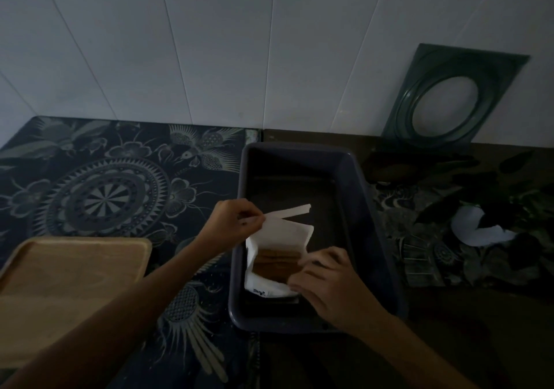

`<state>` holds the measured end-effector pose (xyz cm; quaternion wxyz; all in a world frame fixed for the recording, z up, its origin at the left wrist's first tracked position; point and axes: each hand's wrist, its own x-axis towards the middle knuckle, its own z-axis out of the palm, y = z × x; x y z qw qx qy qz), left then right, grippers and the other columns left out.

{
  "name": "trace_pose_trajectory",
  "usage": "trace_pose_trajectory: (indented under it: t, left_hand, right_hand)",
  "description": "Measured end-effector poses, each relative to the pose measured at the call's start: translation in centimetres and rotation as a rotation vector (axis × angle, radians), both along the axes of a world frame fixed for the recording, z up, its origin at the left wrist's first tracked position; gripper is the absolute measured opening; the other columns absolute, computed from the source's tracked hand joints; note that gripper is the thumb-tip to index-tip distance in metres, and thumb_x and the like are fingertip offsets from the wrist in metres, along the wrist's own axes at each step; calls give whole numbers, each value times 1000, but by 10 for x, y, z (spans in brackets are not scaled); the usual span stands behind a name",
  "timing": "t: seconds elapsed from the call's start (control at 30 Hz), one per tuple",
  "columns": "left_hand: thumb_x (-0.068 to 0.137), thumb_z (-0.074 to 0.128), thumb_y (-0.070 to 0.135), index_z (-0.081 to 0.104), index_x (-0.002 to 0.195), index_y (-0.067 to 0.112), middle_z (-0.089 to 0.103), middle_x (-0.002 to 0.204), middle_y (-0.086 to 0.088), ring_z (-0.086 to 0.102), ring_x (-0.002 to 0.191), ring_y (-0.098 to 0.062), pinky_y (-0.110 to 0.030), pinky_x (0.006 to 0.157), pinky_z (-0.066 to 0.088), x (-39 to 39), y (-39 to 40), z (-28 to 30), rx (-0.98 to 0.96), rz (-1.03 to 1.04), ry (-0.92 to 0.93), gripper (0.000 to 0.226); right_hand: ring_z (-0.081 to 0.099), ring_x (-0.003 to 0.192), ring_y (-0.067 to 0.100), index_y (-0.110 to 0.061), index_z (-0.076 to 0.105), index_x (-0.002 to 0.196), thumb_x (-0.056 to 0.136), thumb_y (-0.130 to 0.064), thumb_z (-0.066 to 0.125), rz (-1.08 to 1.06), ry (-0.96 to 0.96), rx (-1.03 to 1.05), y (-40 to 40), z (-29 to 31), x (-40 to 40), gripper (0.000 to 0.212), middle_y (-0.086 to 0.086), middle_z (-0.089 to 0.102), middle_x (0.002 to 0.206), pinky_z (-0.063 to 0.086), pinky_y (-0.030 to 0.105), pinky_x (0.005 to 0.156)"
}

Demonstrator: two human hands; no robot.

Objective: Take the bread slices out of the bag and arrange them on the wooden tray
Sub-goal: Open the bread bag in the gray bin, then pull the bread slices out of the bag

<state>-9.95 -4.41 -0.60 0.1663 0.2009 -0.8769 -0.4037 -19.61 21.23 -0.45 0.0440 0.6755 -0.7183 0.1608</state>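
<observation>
Nearest, the wooden tray (69,280) sits bare at the left on the patterned cloth (105,179). The right hand (332,283) reaches in palm down, fingers curled onto the near edge of the white bag (278,239). Brown bread slices (274,264) show inside the bag's open mouth. The left hand (233,221) pinches its upper flap. The bag stands in a dark tub (371,209); behind, a green frame (449,98) leans on the wall.

A dark patterned tabletop (99,185) carries a wooden tray (69,280), a grey tub (299,152) and crumpled white paper (476,230).
</observation>
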Motion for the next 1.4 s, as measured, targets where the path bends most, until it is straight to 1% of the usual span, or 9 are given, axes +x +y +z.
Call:
trace_pose_trajectory:
  t: [0.17,0.33,0.53,0.6,0.73,0.87,0.97,1.17,1.4]
  left_hand:
    - [84,78,11,80,87,13,68,78,13,65,72,1,-7,67,48,3,-5,-3,-92,63,68,5]
    - [83,78,10,80,88,13,67,79,12,63,71,2,-6,66,47,0,-1,-6,-142,72,90,6]
    - [84,79,11,80,86,12,65,77,11,62,68,2,-6,65,46,4,9,-2,-147,-43,157,3]
    - [85,78,13,80,86,13,67,78,8,63,69,-1,-7,64,46,5,13,-1,-147,-79,167,2]
    - [86,78,15,80,87,13,67,78,6,64,69,-7,-10,63,47,6,17,-1,-131,-111,186,3]
    - [85,78,14,80,86,14,66,78,7,64,70,-5,-10,63,47,7,17,-1,-114,-109,204,2]
    - [86,78,11,80,85,13,67,78,6,66,70,-6,-12,64,48,9,16,-1,-65,-81,211,3]
    - [86,75,11,79,86,14,69,82,11,69,78,-6,-10,68,50,13,15,-6,112,-10,196,5]
    - [87,74,17,78,88,16,71,84,6,70,81,-10,-13,69,53,13,13,-14,197,-3,194,5]
  right_hand:
    - [67,96,11,-30,75,100,89,-29,74,40,6,96,15,5,4,11,-10,76,95,34,33,92]
    - [65,97,9,-33,69,105,98,-38,53,0,27,207,21,12,6,19,-13,75,95,32,33,91]
    - [69,90,16,-23,71,116,95,-27,55,-160,19,206,3,30,10,27,-6,78,91,52,36,76]
    - [68,101,20,-20,72,119,93,-20,66,-171,-12,228,-14,41,10,27,-3,77,103,54,37,82]
    - [48,135,21,-17,55,141,99,-17,60,-204,-163,416,-59,47,14,42,3,54,145,41,37,113]
    - [61,118,38,-1,61,129,103,-7,51,-270,-185,711,-99,34,18,28,21,62,129,52,48,97]
    - [55,129,33,-6,49,143,105,-18,51,-288,-179,932,-115,12,26,40,19,54,144,45,46,111]
    - [19,153,41,-7,0,161,94,-32,68,-358,-10,897,-103,-33,40,98,24,10,168,19,55,126]
    - [31,148,40,-1,3,160,101,-34,59,-435,9,738,-99,-50,46,87,26,22,164,27,52,122]
